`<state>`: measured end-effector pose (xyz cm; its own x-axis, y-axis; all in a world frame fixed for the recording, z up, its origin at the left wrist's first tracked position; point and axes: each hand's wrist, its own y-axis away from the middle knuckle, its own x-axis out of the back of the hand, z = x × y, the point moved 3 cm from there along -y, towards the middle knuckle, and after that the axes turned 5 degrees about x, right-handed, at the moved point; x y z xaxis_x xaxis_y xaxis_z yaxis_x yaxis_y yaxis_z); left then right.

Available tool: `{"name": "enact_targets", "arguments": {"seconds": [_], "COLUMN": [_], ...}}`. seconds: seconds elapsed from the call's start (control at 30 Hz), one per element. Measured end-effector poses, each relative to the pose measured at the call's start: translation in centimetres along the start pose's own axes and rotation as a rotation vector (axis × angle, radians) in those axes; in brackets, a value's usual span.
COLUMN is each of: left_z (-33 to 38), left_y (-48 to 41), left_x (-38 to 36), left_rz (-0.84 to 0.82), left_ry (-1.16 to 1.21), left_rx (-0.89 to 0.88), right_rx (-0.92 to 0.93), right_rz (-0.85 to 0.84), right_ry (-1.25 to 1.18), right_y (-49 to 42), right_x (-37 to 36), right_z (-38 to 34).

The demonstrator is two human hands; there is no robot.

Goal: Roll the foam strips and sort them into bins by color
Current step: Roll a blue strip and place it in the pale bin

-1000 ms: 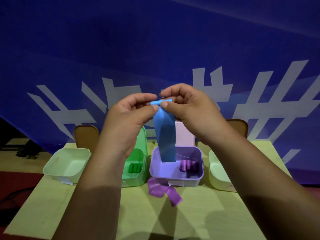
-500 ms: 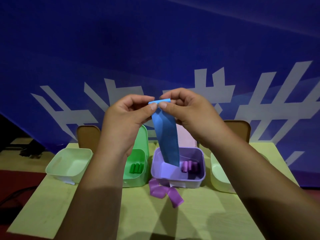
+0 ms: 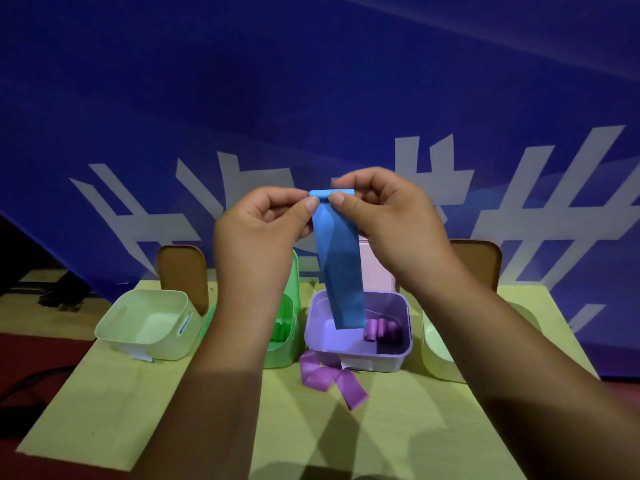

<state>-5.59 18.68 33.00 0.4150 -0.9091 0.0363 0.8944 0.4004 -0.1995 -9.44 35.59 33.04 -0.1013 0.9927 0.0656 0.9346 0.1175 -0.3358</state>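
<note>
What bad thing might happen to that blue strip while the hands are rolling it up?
1. Only the top of the blue strip is rolled, pinched between fingertips of the left hand and the right hand. A slip would probably let the small roll spring open.
2. The strip's loose end seems to hang above the purple bin. If dropped, it might land among the purple rolls, the wrong colour.

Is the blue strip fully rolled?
No, only the top end of the blue strip is curled, pinched between the left hand and the right hand; the rest hangs down flat.
</note>
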Motion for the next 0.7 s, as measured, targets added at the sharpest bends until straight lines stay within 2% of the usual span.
{"name": "enact_targets", "arguments": {"seconds": [0.5, 0.7], "left_z": [-0.3, -0.8], "left_y": [1.0, 1.2], "left_x": [-0.1, -0.2], "left_rz": [-0.042, -0.083], "left_ry": [-0.128, -0.038], "left_rx": [-0.051, 0.007], "right_rx": [0.022, -0.001], "right_rz": [0.055, 0.056], "right_ry": [0.083, 0.032], "right_y": [1.5, 2.2], "right_x": [0.3, 0.7], "right_z": [-0.2, 0.2]}}
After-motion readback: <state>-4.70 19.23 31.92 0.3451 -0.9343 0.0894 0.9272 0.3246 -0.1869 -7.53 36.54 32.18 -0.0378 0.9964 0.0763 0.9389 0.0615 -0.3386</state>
